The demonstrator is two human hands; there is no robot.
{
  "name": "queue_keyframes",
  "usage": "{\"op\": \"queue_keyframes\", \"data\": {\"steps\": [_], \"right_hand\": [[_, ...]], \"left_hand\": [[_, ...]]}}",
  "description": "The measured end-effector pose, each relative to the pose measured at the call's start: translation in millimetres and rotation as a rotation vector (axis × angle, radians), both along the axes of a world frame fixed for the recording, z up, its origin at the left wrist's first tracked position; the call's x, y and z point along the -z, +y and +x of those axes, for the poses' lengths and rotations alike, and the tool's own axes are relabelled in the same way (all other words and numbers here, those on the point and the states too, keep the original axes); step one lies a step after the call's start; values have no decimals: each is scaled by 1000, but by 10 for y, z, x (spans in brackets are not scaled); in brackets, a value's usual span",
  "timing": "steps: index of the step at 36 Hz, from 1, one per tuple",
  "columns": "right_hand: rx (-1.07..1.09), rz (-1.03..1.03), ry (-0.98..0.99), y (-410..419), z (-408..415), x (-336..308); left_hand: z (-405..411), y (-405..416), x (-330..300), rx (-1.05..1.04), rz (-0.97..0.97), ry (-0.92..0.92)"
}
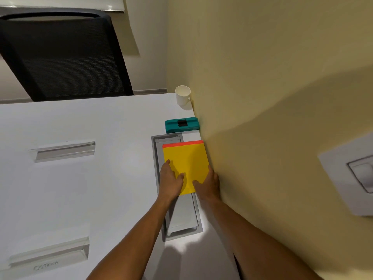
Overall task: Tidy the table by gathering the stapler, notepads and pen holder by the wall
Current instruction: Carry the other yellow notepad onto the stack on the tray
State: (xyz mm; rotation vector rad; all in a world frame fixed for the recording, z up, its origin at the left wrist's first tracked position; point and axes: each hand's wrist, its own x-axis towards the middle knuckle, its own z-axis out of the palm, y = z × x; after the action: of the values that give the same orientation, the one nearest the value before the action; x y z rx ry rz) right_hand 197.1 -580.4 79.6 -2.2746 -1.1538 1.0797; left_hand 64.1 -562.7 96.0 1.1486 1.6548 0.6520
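A white table (80, 122) stands against a yellow wall (262, 77). Two bare arms reach out over the table to a yellow pad (187, 158) that lies right beside the wall.

The left hand (170, 180) rests on the pad's left side. Its thumb lies on top of the yellow sheet and its fingers run along the left edge. The fingers look mostly straight — they press on the pad and do not wrap round it.

The right hand (207, 183) is at the pad's right side, squeezed in between the pad and the wall. Its thumb lies on top of the sheet and its fingers go along the right edge. Whether those fingers curl under the pad cannot be told, for the hand hides them.

Under the yellow pad there is an orange pad (181, 142). Only a thin strip of it peeks out at the far edge. Both pads lie partly over a grey hatch (181, 219) set into the table.

Just past the pads lies a teal stapler (181, 125) with a black piece on top. One end of it touches the wall. Farther on, at the table's far corner, stands a white paper cup (182, 95), also close to the wall.

On the left part of the table lie two clear stands (62, 151) — one farther off and one nearer. The near one has some writing on it that is too blurry to read.

Behind the table is a black chair (60, 53). A white switch (361, 174) is on the wall at the right.
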Motion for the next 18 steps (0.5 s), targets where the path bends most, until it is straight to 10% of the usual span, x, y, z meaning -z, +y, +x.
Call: {"op": "queue_keyframes", "data": {"steps": [18], "right_hand": [[-94, 106, 205, -830, 214, -243]], "left_hand": [[102, -1896, 105, 291, 244, 150]]}}
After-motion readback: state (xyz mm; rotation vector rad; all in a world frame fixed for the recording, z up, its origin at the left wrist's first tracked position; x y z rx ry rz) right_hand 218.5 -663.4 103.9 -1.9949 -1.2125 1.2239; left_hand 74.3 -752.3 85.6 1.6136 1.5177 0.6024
